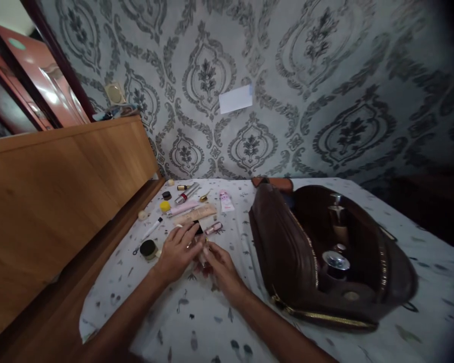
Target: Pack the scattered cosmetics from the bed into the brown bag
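Both hands meet over a bed covered by a white patterned sheet (196, 322). My left hand (177, 251) has its fingers curled around a small object between the hands. My right hand (220, 263) pinches the same small clear item; I cannot make out what it is. Just beyond the fingers lie a small pink-capped bottle (214, 228), a beige tube (194, 214) and a pink tube (182, 208). A round black-lidded jar (149, 248) sits left of my left hand.
An open brown toiletry bag (287, 252) with bottles standing inside lies to the right. More cosmetics lie near the wall: a pink sachet (226, 200), a yellow sponge (165, 206), a white pen (151, 228). A wooden headboard (60, 186) runs along the left.
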### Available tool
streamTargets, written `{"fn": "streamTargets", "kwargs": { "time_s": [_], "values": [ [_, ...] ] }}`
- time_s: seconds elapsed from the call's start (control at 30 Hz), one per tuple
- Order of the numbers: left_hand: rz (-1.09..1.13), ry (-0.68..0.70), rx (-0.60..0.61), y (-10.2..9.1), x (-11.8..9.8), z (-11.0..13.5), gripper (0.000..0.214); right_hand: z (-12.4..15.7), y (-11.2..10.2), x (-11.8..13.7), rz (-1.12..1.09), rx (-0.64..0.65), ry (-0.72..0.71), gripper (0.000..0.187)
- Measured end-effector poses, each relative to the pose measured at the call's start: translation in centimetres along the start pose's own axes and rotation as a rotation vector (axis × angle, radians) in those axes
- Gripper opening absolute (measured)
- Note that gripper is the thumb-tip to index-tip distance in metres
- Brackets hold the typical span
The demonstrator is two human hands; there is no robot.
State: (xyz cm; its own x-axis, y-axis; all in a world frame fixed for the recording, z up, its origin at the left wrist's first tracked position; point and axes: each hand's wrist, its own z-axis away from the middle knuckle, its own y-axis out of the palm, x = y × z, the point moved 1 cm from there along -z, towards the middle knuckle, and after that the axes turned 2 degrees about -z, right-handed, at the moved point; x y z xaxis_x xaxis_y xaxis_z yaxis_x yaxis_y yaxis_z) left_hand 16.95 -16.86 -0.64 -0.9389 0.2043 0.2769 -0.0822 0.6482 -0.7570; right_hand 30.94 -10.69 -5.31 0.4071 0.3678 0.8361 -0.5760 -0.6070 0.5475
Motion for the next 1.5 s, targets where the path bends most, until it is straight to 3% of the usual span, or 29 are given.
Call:
{"fn": "streamTargets", "kwargs": {
  "time_s": [0.07, 0.17, 0.33, 0.4, 0.5, 0.67, 0.9, 1.17, 1.37, 1.5],
  "values": [
    [0.078, -0.106, -0.063, 0.5, -0.1, 0.0, 0.032, 0.0, -0.1, 0.1, -0.024, -0.018, 0.005, 0.053],
    [0.314, -0.415, -0.190, 0.7, -0.1, -0.3, 0.033, -0.1, -0.3, 0.0, -0.050, -0.046, 0.027, 0.059],
    [1.200, -0.917, -0.260, 1.5, -0.6, -1.4, 0.040, 0.0, -0.1, 0.2, -0.075, -0.051, 0.052, 0.060],
    [1.513, -1.018, -0.258, 2.1, -0.8, -1.7, 0.047, 0.0, -0.1, 0.4, -0.082, -0.043, 0.054, 0.059],
    [1.750, -1.065, -0.225, 2.7, -0.9, -1.7, 0.053, 0.0, 0.0, 0.5, -0.041, -0.021, 0.054, 0.056],
    [1.830, -1.081, -0.217, 3.0, -0.7, -1.4, 0.048, -0.1, -0.1, -0.2, 0.231, 0.026, 0.017, 0.045],
    [1.756, -1.260, -0.505, 3.4, 0.3, -1.2, 0.040, 0.7, 0.1, -0.2, 0.493, -0.042, -0.124, 0.034],
    [1.853, -1.226, -0.549, 2.2, 1.0, -0.3, 0.034, 0.8, -0.1, -0.5, 0.498, -0.012, -0.043, 0.032],
    [1.992, -1.435, -0.524, 2.7, 0.9, 0.3, 0.018, 1.3, 0.1, -0.2, 0.428, 0.020, -0.026, 0.036],
    [2.050, -1.475, -0.544, 2.8, 0.9, 0.4, 0.015, 1.2, 0.3, -0.1, 0.425, 0.020, -0.025, 0.039]
  ]
}}
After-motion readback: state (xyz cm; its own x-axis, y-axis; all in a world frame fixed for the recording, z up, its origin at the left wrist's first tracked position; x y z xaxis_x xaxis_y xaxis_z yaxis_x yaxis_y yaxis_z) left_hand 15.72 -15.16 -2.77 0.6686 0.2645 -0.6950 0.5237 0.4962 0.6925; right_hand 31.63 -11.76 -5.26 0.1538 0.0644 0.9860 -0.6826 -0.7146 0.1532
